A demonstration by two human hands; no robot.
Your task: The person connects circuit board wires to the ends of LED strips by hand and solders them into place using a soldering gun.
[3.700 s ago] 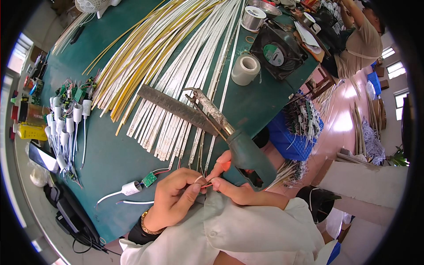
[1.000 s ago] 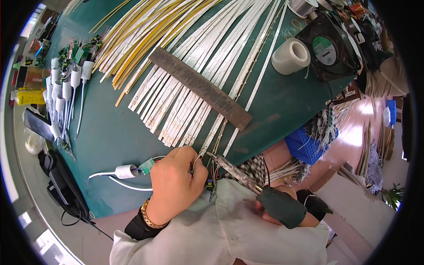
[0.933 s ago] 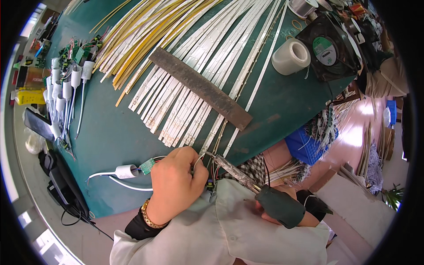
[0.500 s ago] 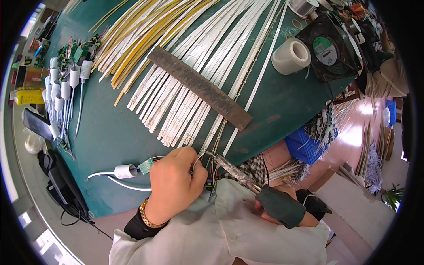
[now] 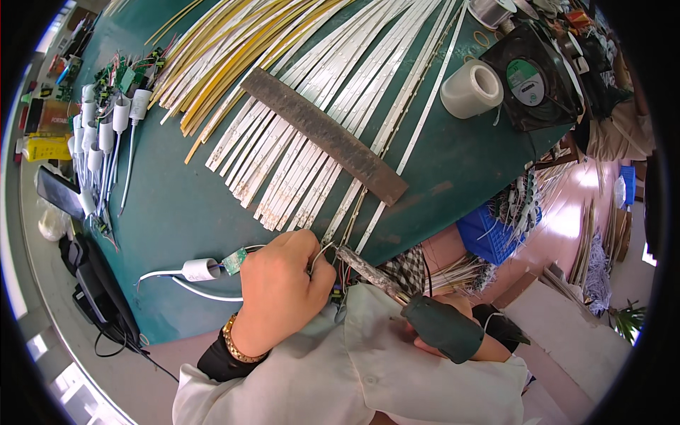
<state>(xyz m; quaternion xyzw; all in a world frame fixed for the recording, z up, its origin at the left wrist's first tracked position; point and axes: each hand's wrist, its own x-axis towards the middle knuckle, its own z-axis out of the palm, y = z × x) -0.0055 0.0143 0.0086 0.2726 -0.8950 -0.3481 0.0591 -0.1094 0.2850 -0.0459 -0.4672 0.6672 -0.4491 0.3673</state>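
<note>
My left hand [image 5: 283, 280] is closed near the table's front edge, pinching a thin pale wire [image 5: 321, 253] by the lower ends of the white LED strips [image 5: 312, 170]. A soldering iron [image 5: 372, 273] is gripped in my right hand [image 5: 457, 305]; its dark green handle covers part of the fingers. The iron's tip points left, close beside the pinched wire; whether they touch I cannot tell. Left of my left hand lies a small green circuit board [image 5: 234, 261] with a white cylindrical housing [image 5: 201, 269] and white cable. Part of the wiring is hidden under the hand.
A rusty flat metal bar [image 5: 322, 134] lies across the strips on the green table [image 5: 170, 212]. White housings with cables [image 5: 105, 138] cluster at left. A translucent roll [image 5: 472, 88] and black fan [image 5: 535, 78] stand at upper right; a blue crate [image 5: 489, 234] sits below.
The iron's tip has shifted slightly left and my right hand with it. My left hand has edged slightly upward, keeping its pinch. The view has moved a little.
</note>
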